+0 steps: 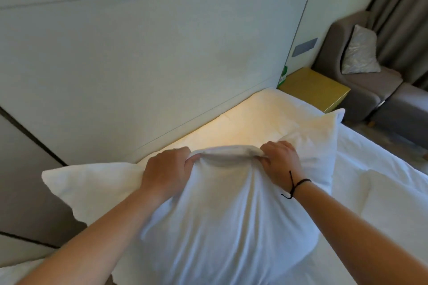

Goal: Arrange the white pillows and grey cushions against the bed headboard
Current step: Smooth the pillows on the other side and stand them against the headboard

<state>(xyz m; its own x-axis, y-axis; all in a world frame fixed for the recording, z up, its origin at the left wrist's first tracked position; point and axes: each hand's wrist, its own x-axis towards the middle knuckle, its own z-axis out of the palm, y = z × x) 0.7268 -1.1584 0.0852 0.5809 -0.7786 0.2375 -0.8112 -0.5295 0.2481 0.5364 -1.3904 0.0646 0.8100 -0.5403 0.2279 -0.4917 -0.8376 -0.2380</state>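
A large white pillow (227, 220) is held up in front of me over the bed. My left hand (166, 173) grips its bunched top edge on the left and my right hand (281, 162) grips the same edge on the right. Behind it the pale padded headboard (139, 65) rises from the white bed (250, 120), which is lit yellow near the headboard. A second white pillow (393, 203) lies on the bed at the right. A grey cushion (360, 51) leans on the armchair at the far right.
A yellow bedside table (315, 88) stands right of the headboard. Beyond it are a grey armchair (368, 90), a grey footstool (403, 109) and grey curtains (403, 7). A dark switch panel (305, 47) is on the wall.
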